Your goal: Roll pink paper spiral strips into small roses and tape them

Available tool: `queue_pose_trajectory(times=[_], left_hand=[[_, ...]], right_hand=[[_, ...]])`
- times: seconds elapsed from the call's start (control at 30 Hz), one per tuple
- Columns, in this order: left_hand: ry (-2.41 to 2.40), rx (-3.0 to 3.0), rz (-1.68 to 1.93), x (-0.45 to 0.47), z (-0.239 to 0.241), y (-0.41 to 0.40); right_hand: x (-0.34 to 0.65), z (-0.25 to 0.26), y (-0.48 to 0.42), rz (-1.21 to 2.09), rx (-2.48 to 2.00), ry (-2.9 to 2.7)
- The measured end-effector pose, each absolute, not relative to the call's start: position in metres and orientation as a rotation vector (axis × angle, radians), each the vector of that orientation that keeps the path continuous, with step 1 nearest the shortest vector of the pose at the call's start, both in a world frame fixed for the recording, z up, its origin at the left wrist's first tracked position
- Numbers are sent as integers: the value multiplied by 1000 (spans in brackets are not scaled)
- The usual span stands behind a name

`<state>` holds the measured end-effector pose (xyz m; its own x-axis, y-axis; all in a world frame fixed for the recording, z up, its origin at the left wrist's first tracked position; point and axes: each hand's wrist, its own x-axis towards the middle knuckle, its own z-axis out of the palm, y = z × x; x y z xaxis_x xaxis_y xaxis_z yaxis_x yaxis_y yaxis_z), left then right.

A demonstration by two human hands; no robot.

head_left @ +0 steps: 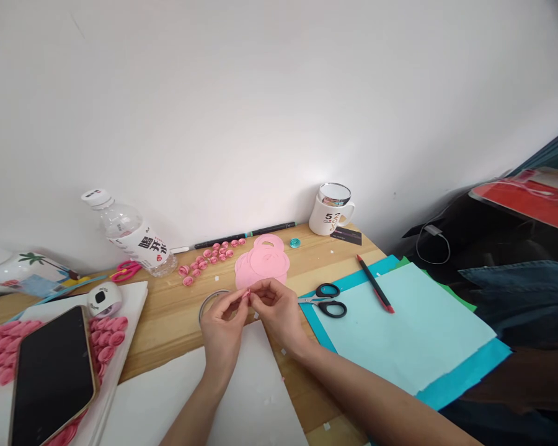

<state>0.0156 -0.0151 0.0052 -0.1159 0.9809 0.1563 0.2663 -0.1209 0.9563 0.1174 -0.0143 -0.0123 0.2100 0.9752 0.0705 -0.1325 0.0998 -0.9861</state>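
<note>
My left hand (223, 325) and my right hand (276, 310) meet over the wooden table (167, 310). Their fingertips pinch a small pink paper roll (247, 295) between them. Just beyond the hands lie pink paper discs (265, 263) cut into spirals. Several small rolled pink paper roses (209, 257) lie in a row behind them. A clear tape ring (209, 303) sits partly hidden under my left hand. A white sheet (242, 396) lies beneath my wrists.
Black-handled scissors (328, 300) and a red pen (376, 285) rest on light blue paper sheets (409, 328) at the right. A white mug (330, 210), a water bottle (130, 235), pink scissors (125, 271), a phone (51, 371) over more pink roses (106, 337).
</note>
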Motion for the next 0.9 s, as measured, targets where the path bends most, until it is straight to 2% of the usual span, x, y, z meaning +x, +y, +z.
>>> queue_pose_trajectory(times=[0.43, 0.9], left_hand=[[1439, 1473, 1281, 19, 5, -16], [1471, 1270, 1277, 23, 2, -15]], right_hand=[[118, -15, -15, 961, -1238, -1032], [120, -12, -13, 1116, -1237, -865]])
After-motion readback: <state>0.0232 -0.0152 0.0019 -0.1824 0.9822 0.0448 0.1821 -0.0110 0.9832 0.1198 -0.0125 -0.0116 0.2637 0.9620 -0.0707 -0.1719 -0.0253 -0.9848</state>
